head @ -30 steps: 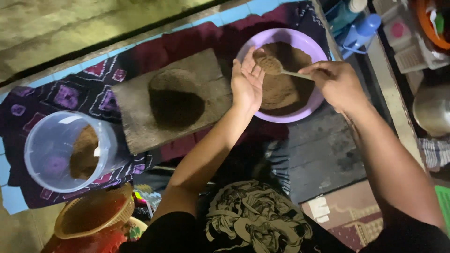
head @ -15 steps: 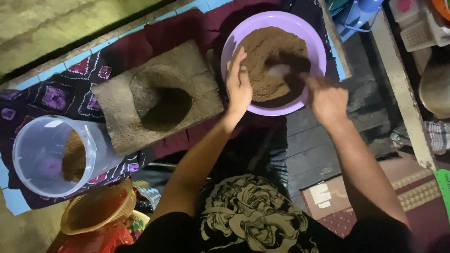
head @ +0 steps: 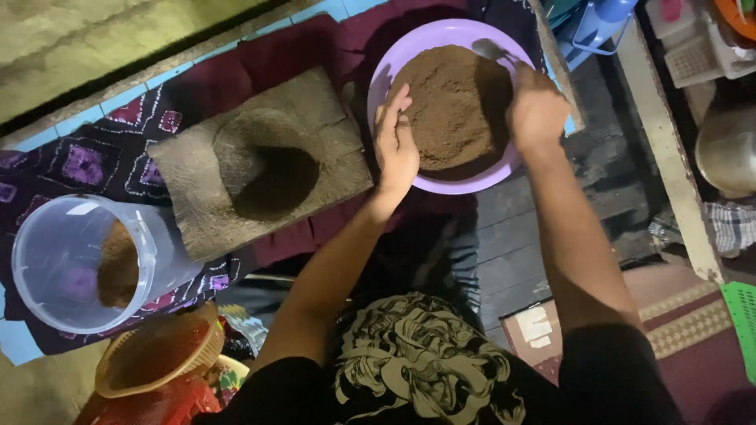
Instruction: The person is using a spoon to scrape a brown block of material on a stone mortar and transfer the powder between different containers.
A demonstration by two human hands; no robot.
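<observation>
Since the earlier frame, the right hand (head: 537, 110) had swung from the bowl's middle out to its far right rim, while the left hand (head: 396, 145) had stayed at the near left rim of the bowl (head: 386, 75).

Head view: the purple bowl sat on the dark cloth (head: 79, 165), just beside the stone mortar (head: 264, 169), and was heaped with brown powder (head: 453, 106). The left hand lay loosely cupped, fingers half spread, touching the rim and the edge of the powder without clasping anything. The right hand was clenched around a spoon (head: 492, 51), whose bowl end showed just past the knuckles at the far rim (the handle was hidden in the fist).

Judging from this, the heap stood close to the rim, so a hard scrape with the spoon could have pushed powder over the far edge onto the cloth. With the left hand only resting, the bowl could also have slid or tipped. A clear tub (head: 75, 264) with some powder lay well apart to the left.
</observation>
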